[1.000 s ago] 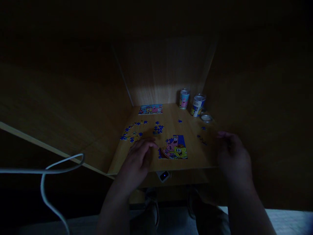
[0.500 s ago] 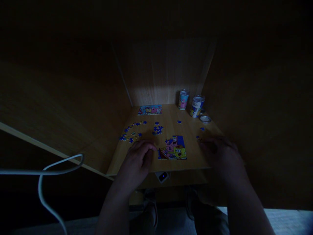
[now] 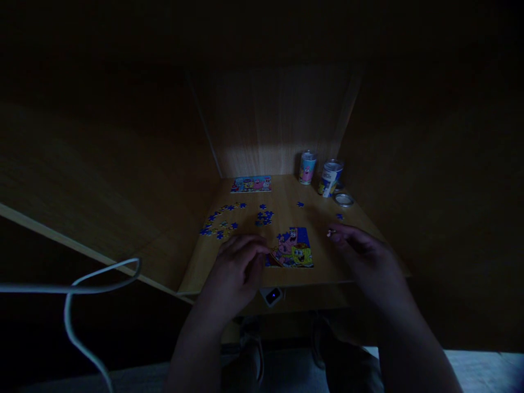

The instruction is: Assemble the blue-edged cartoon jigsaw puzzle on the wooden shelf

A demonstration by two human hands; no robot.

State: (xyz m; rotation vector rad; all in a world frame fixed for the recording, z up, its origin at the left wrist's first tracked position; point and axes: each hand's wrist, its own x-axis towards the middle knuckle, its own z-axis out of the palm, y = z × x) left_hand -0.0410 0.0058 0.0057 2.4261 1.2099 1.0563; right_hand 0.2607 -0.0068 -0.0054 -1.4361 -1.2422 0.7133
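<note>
Grip of right hand [image 3: 364,256] is narrow, fingertips pinching a puzzle piece [image 3: 329,233] just off the worktop [image 3: 319,221], right of the part-built puzzle [image 3: 291,248], prob. to keep it free to turn. Left hand [image 3: 237,267] is curled at puzzle's left edge, seemingly steadying it; can't tell if it holds anything.

Dark wooden walls [image 3: 278,120] enclose a dimly lit desk [image 3: 319,215]

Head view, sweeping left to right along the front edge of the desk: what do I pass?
white cable → left hand → partly assembled puzzle → right hand, with a small piece at its fingertips
</note>
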